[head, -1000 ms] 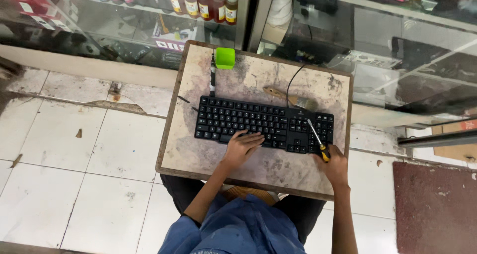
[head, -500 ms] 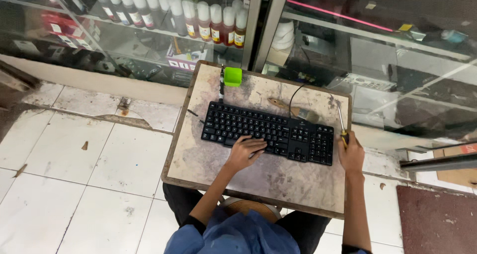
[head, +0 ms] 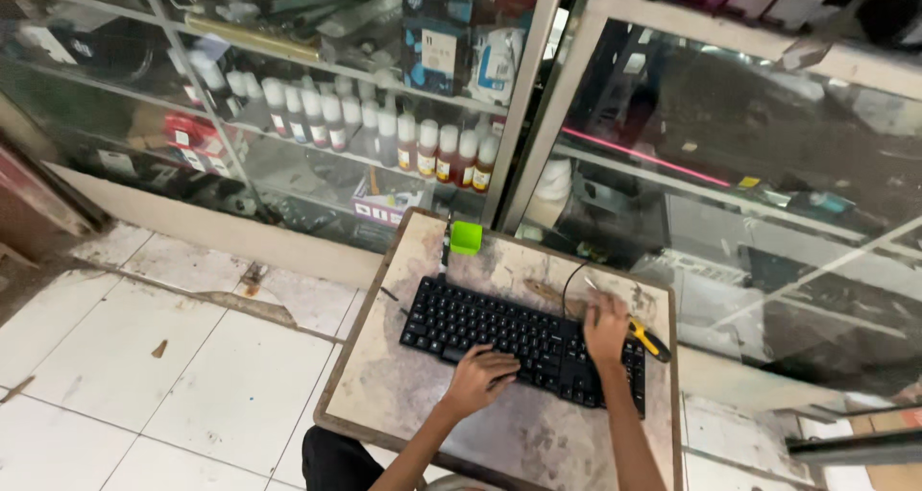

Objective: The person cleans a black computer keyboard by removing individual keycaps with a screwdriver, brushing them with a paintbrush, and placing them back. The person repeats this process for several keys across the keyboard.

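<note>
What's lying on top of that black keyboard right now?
Both hands rest on the keyboard: the left hand on its front edge, the right hand near the right end, holding a yellow-handled screwdriver. The keys beneath the hands are covered.

- White floor tiles (head: 144, 376), stained and chipped, are laid to the left.
- A worn, mottled tabletop (head: 403, 376) is set before glass display cabinets (head: 317, 116).
- Rows of small bottles (head: 384, 131) are lined on a shelf.
- Reflections are seen in the right-hand glass (head: 768, 184).
</note>
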